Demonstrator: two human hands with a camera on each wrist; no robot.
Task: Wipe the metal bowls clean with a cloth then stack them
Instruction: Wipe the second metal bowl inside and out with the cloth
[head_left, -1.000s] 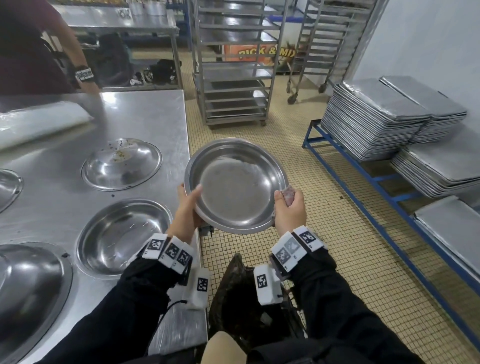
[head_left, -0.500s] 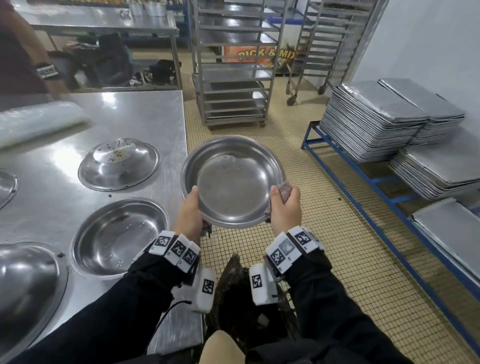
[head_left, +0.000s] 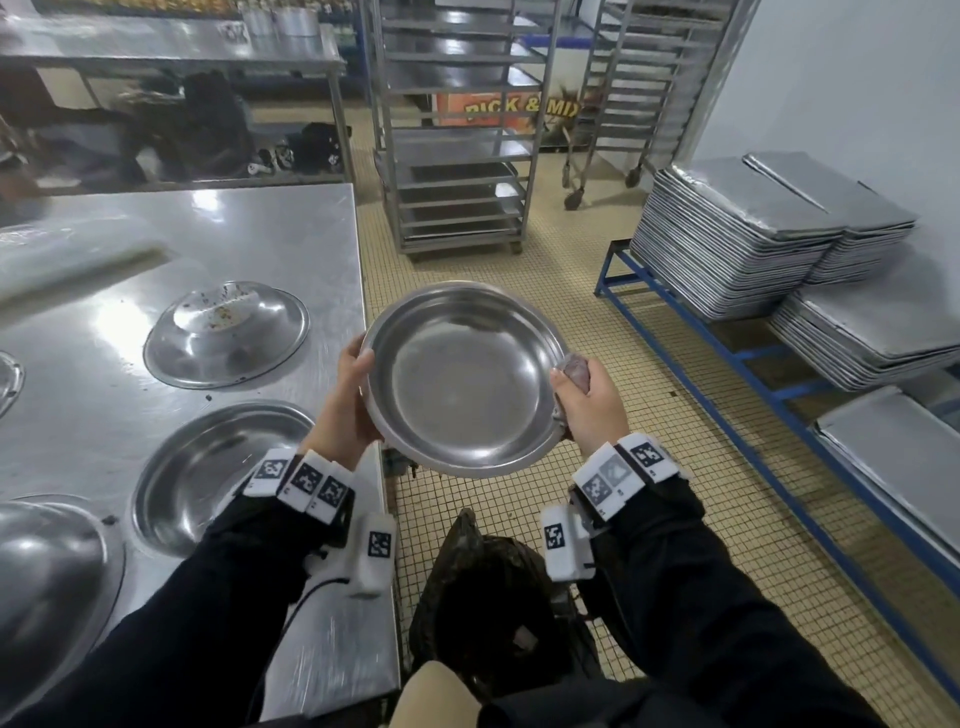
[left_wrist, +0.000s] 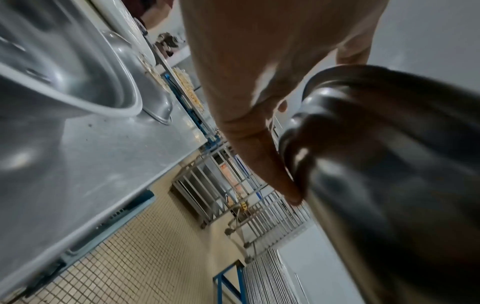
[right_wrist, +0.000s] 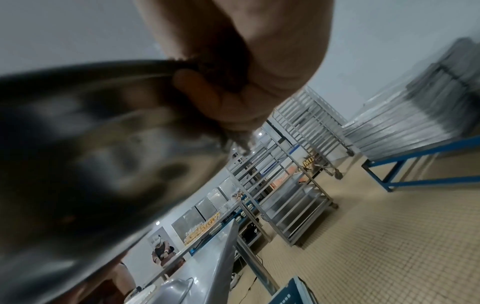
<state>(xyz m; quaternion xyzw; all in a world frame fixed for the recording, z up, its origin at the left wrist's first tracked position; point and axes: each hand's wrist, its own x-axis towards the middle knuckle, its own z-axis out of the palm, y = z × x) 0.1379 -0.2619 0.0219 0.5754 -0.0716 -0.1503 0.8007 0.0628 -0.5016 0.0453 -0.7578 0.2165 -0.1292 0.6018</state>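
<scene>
While I hold the bowl (head_left: 464, 379) up, both hands grip its rim.
My left hand (head_left: 347, 410) clasps bare metal; my right hand (head_left: 589, 410) clutches the cloth (head_left: 574, 370) against it.

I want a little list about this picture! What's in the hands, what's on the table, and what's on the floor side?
held bowl: metal bowl, right way up, lifted over the floor beside the table
left hand: left hand grips the bowl's left rim
right hand: right hand holds a cloth against the right rim
table: steel table
on table: upside-down bowl with crumbs; upright bowl
by the wall: stacked trays on a blue rack
</scene>
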